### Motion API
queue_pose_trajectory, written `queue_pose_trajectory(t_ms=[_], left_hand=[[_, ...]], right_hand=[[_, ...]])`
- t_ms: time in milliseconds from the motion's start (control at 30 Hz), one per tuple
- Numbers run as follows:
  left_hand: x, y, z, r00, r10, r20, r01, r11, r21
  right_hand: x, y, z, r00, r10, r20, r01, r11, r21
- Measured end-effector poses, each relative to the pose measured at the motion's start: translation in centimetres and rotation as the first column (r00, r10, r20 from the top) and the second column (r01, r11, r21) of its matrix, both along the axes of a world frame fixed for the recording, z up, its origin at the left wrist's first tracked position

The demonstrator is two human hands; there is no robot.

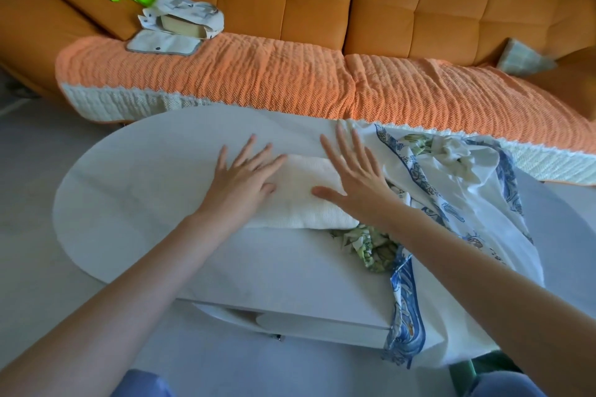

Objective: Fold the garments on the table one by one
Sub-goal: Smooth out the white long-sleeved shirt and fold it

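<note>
White folded garment (303, 196), white cloth (451, 190) with blue print, green leafy fabric (371, 245), orange sofa (419, 3)

Bare left forearm (154, 267), bare right forearm (467, 267), blue cloth (142, 384) over knees

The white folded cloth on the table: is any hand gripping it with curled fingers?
No, the left hand and the right hand both lie flat on the white cloth with straight, spread fingers.
</note>
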State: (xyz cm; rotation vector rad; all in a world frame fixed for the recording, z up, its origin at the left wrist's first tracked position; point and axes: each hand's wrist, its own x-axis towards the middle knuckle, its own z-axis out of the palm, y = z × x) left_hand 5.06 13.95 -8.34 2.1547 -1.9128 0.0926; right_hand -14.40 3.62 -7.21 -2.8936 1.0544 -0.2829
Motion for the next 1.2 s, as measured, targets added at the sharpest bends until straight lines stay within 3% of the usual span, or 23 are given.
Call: queue_pose_trajectory(t_ms=[67,133,300,400,467,500,567,633,733,867,933,1033,1067,1200], left_hand=[[-0.7,0.5,-0.7,0.988,-0.095,-0.12,0.092,0.995,-0.034],[-0.7,0.7,-2.3,0.985,-0.066,-0.161,0.079,0.994,0.077],[-0.1,-1.1,-3.4,0.976,0.055,-0.213,0.005,0.963,0.268],[0.4,-1.4,-3.0,0.931,0.079,-0.356,0.016,0.967,0.254],[0.8,-1.3,-2.6,0.812,0.162,-0.561,-0.141,0.987,0.08],[1.2,-1.2,-2.5,0.708,0.233,-0.667,-0.277,0.96,0.042],[1.7,-0.7,-2.4,0.466,0.355,-0.81,-0.416,0.896,0.154],[1.7,-0.4,-2.3,0.343,0.382,-0.858,-0.365,0.896,0.253],[1.4,-0.5,-1.3,0.271,0.414,-0.869,-0.384,0.874,0.296],[1.7,0.5,-0.9,0.022,0.461,-0.887,-0.373,0.827,0.421],[1.9,1.7,-1.2,-0.001,0.462,-0.887,-0.393,0.816,0.425],[2.9,3.4,-1.4,0.1,0.435,-0.895,-0.484,0.807,0.338],[3.1,4.2,-1.1,0.14,0.43,-0.892,-0.489,0.814,0.315],[3.3,6.9,-0.5,0.232,0.416,-0.88,-0.412,0.861,0.298]], right_hand=[[0.6,1.4,-0.6,0.991,0.127,-0.029,-0.125,0.991,0.05],[0.7,2.4,-2.3,0.99,0.101,-0.094,-0.082,0.979,0.187],[1.5,1.3,-3.7,0.998,-0.025,-0.051,0.039,0.949,0.313],[1.5,1.0,-3.2,0.997,0.033,-0.071,-0.001,0.913,0.407],[1.1,0.7,-2.1,0.996,-0.068,0.062,0.025,0.843,0.537],[0.9,0.5,-1.5,0.976,-0.176,0.124,0.075,0.818,0.571],[0.1,0.1,-0.7,0.919,-0.358,0.165,0.197,0.778,0.596],[-0.6,-0.2,-0.6,0.903,-0.404,0.144,0.242,0.757,0.607],[-0.4,-0.1,-0.2,0.886,-0.453,0.099,0.315,0.744,0.59],[0.8,1.3,0.9,0.841,-0.535,0.076,0.411,0.725,0.552],[0.8,2.3,0.9,0.84,-0.542,0.035,0.402,0.664,0.631],[0.7,4.1,0.8,0.832,-0.551,0.069,0.211,0.428,0.879],[0.7,4.7,0.8,0.833,-0.548,0.08,0.175,0.397,0.901],[0.9,6.0,0.9,0.881,-0.47,0.056,0.191,0.461,0.866]])
